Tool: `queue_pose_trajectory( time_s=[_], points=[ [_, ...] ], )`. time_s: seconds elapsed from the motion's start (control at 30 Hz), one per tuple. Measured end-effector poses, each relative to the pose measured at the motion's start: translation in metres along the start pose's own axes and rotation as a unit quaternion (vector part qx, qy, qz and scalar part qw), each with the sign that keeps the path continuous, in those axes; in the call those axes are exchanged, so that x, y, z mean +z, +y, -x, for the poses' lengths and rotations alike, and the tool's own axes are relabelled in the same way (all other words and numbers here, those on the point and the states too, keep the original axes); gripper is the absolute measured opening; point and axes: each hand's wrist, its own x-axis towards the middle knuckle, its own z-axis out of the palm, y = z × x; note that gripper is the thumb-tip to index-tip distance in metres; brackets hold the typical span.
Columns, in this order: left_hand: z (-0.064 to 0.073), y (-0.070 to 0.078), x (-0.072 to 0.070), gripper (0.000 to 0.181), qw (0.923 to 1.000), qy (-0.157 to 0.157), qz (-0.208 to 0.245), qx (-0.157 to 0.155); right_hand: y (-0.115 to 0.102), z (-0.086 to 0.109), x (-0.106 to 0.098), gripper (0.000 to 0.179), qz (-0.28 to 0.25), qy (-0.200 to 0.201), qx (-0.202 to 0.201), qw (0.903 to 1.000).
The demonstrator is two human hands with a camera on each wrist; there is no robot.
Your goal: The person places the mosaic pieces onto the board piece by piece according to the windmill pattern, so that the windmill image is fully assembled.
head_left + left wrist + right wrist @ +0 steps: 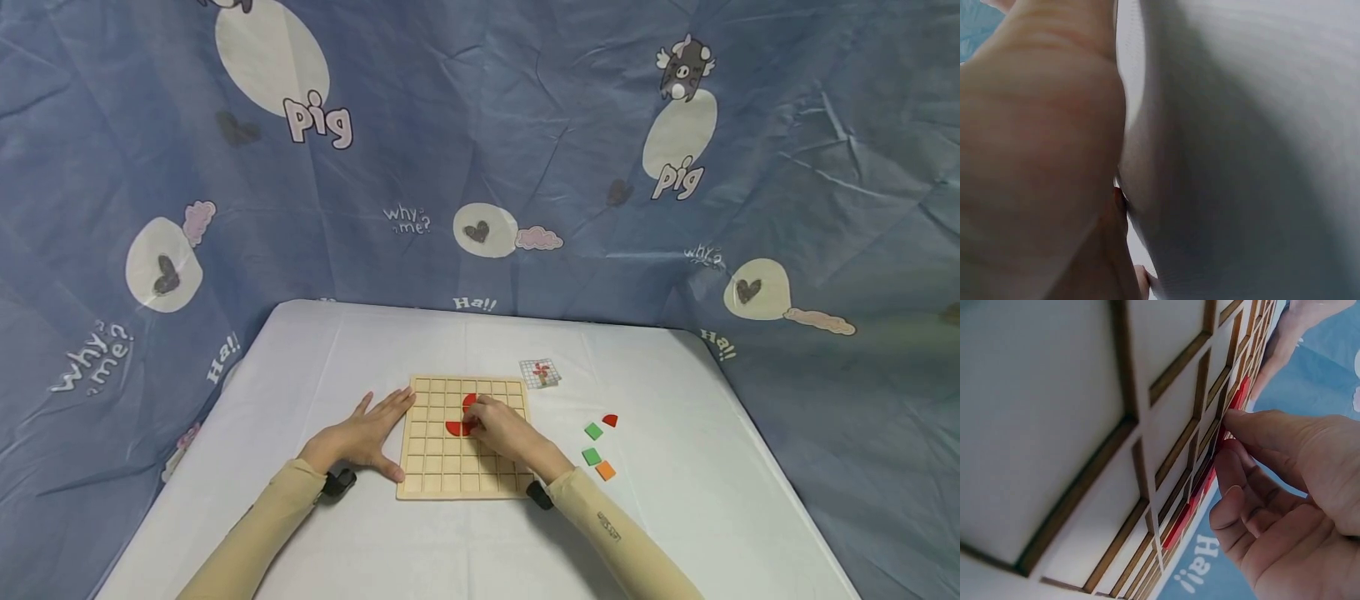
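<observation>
A wooden grid board (435, 485) lies flat on the white table. My left hand (367, 435) rests at the board's left edge, fingers spread, its fingertips and thumb touching the rim. Over the middle of the grid is my right hand (504, 429), thumb and forefinger pinching a red piece (1221, 435) down at the board's surface. More red curved pieces lie in the cells around those fingertips, one to the left (453, 428) and one above (469, 400). In the left wrist view, skin and shadow fill most of the picture.
A small pattern card (540, 373) with a pinwheel drawing lies beyond the board's upper right corner. To the right are a loose red piece (611, 421), two green squares (593, 431) and an orange square (605, 471). A blue printed cloth (420, 275) hangs around the table.
</observation>
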Motion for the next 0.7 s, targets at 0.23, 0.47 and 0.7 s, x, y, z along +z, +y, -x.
queue_pose_trajectory(
  time_s=[0.23, 0.47, 0.7],
  points=[
    [0.0018, 0.0040, -0.0014, 0.138, 1.0000, -0.001, 0.005, 0.005, -0.0004, 0.0019, 0.0005, 0.016, 0.009, 0.007, -0.007, 0.9999],
    [0.0015, 0.0033, -0.0013, 0.139, 1.0000, 0.001, 0.007, 0.004, 0.0006, 0.0040, -0.0002, 0.016, 0.000, 0.018, 0.000, 0.9998],
    [0.0001, 0.0005, -0.0007, 0.141, 1.0000, 0.001, -0.003, 0.001, 0.0046, 0.0083, -0.0064, 0.016, -0.005, 0.033, 0.013, 0.9993]
  ],
)
